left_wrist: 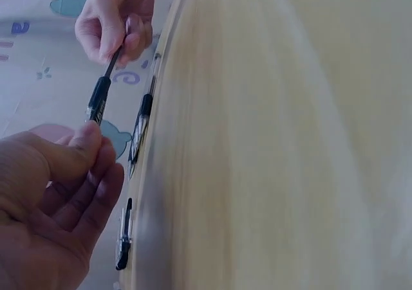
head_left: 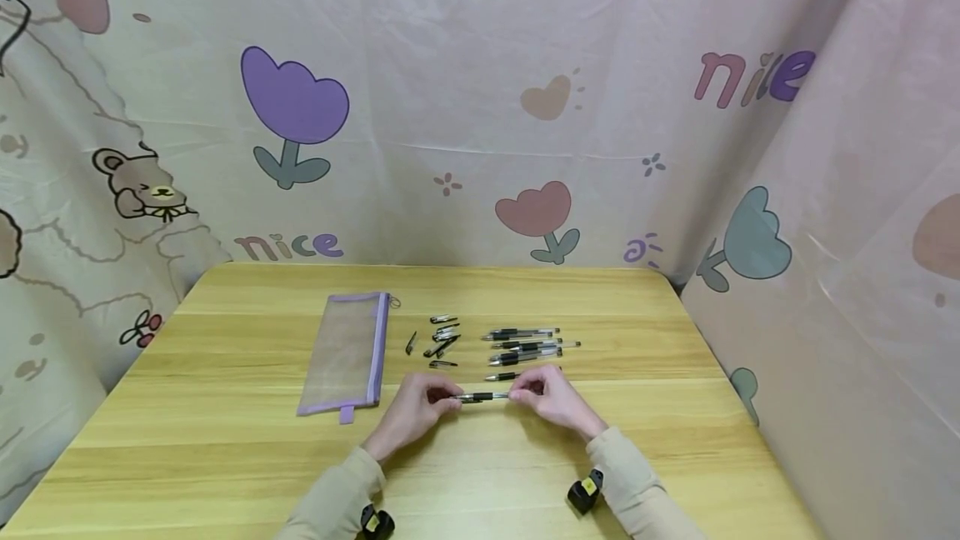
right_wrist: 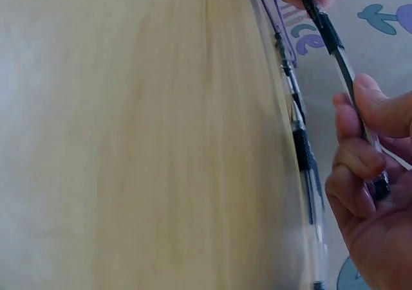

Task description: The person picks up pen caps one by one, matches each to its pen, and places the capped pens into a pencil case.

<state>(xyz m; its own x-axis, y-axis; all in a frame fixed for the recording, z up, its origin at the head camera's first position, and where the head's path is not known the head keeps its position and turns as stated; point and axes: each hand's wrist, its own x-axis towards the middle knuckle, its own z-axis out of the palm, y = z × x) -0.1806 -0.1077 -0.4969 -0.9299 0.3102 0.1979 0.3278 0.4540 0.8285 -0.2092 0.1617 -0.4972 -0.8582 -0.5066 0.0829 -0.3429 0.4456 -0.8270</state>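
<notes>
A clear gel pen (head_left: 483, 397) with a black grip is held level between both hands, low over the table. My left hand (head_left: 416, 408) pinches its capped end between thumb and fingertips, which hide part of the cap. At the other end, my right hand (head_left: 555, 397) grips the clear barrel; in the right wrist view the black end plug (right_wrist: 382, 187) shows near its palm. Just beyond the right hand lies an uncapped pen (head_left: 501, 377). Several more uncapped pens (head_left: 525, 346) lie in a loose row behind it. Loose black-and-clear pen caps (head_left: 442, 364) are scattered left of them.
A mesh zip pouch (head_left: 345, 352) with purple edging lies flat left of the caps. The wooden table (head_left: 225, 440) meets a printed curtain (head_left: 450, 107) at the back and sides. Each sleeve carries a small black wrist camera (head_left: 585, 492).
</notes>
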